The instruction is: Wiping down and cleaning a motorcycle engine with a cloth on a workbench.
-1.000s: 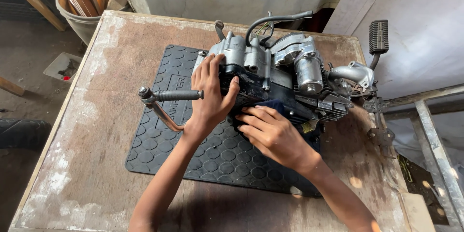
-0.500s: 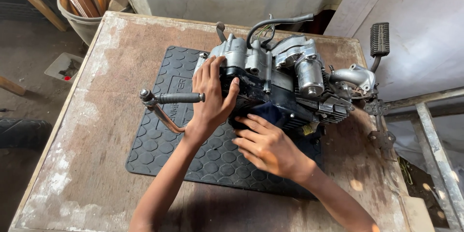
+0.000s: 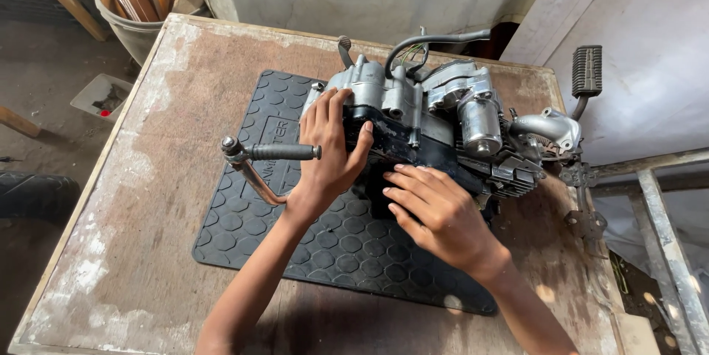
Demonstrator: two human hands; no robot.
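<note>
Item: motorcycle engine (image 3: pixel 443 122), lying on the black rubber mat (image 3: pixel 244 222) on the table (image 3: pixel 148 104); kick-start lever (image 3: pixel 269 153) juts left; your left hand (image 3: pixel 329 152) splayed flat on the casing, grip open; your right hand (image 3: pixel 436 211) flat against its lower edge, holding nothing; step appears to be steadying; a firm two-handed hold comes next.

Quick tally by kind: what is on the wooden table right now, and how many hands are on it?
Grey and black metal motorcycle engine: 1
Black rubber mat with hexagon pattern: 1
Hands on the engine: 2, left hand and right hand
Total: 4, all on the worn wooden table
</note>
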